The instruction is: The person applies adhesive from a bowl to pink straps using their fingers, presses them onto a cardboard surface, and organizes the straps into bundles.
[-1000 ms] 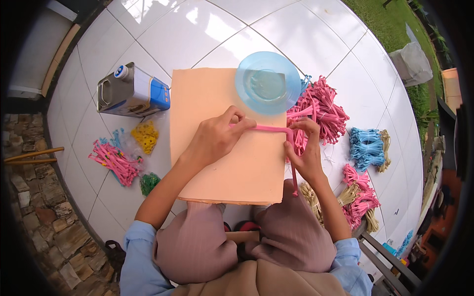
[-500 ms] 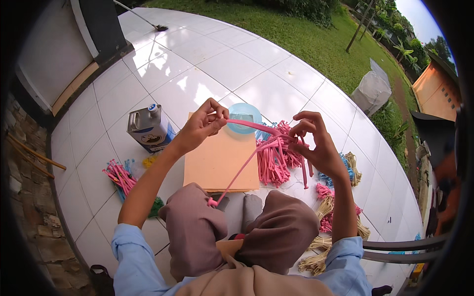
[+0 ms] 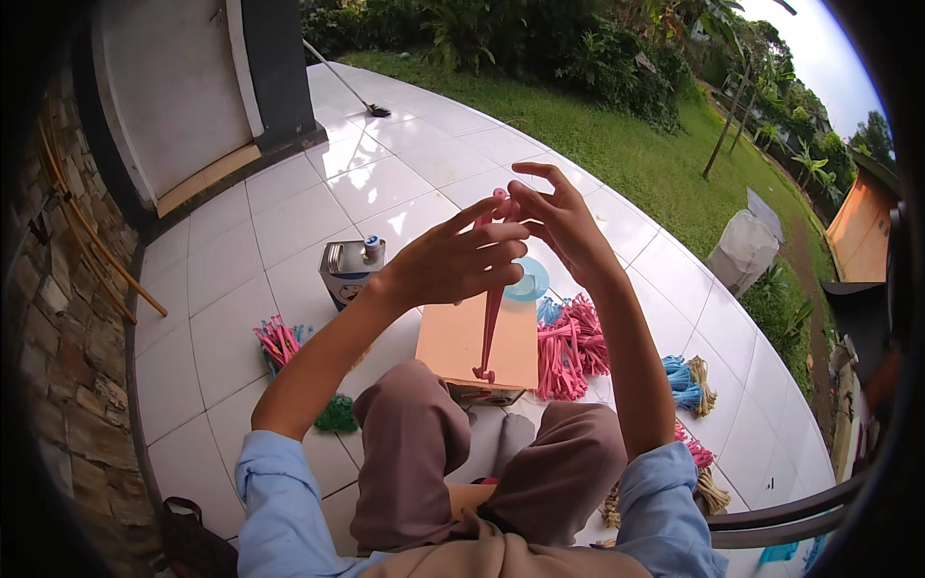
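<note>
A long pink strip [image 3: 491, 318] hangs down from between my two raised hands. My left hand [image 3: 461, 258] pinches its upper end, fingers curled around it. My right hand [image 3: 559, 223] meets it at the same top end, fingertips touching the strip. Below the hands lies an orange board [image 3: 453, 347] on the tiled floor, in front of my knees. A pale blue bowl [image 3: 530, 282] sits at the board's far edge. A pile of pink strips [image 3: 570, 347] lies just right of the board.
A metal can [image 3: 349, 270] stands left of the board. Pink strips [image 3: 277, 342] and a green bundle [image 3: 336, 414] lie on the left, blue and tan bundles [image 3: 686, 378] on the right. A white sack [image 3: 744, 250] stands at the lawn's edge; a stone wall [image 3: 58, 337] runs along the left.
Both hands have risen from the board to face height, carrying the pink strip, which now hangs vertically. My head has tilted up, bringing the lawn and trees into view.
</note>
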Demonstrator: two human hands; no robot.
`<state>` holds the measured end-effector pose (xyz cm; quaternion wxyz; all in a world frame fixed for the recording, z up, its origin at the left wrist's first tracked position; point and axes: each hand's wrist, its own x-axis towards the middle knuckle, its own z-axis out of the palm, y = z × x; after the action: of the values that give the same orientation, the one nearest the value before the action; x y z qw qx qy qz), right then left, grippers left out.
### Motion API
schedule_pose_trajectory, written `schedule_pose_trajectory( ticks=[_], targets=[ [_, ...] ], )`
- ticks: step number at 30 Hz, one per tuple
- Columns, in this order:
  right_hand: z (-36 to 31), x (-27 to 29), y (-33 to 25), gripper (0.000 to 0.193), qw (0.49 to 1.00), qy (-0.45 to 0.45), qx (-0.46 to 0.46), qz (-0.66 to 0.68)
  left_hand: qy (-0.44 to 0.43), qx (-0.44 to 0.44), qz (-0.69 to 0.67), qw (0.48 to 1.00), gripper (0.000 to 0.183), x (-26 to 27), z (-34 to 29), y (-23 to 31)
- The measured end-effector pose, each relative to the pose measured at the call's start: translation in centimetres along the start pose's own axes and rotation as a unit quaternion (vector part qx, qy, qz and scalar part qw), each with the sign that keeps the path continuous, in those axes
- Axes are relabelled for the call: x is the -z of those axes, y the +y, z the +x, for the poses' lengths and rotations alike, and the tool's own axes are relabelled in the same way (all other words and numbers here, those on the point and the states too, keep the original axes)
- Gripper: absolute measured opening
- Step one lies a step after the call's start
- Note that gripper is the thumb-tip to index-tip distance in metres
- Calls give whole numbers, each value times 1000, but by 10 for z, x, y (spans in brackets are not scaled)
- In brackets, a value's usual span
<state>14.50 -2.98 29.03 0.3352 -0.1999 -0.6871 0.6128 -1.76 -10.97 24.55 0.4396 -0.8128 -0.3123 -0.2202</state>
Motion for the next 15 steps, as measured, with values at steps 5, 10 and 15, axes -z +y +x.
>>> schedule_pose_trajectory(
  ticks=[5, 10, 15],
  targets=[
    [-30, 37, 46, 71, 978, 36, 168, -120, -5, 181, -185, 966, 20, -6, 17, 14],
    [-92, 35, 46, 73, 974, -14, 176, 145, -41, 300, -223, 927, 21, -6, 15, 58],
    [-107, 40, 48, 67, 965, -9, 158, 211, -30, 363, -342, 866, 27, -11, 7, 92]
  ],
)
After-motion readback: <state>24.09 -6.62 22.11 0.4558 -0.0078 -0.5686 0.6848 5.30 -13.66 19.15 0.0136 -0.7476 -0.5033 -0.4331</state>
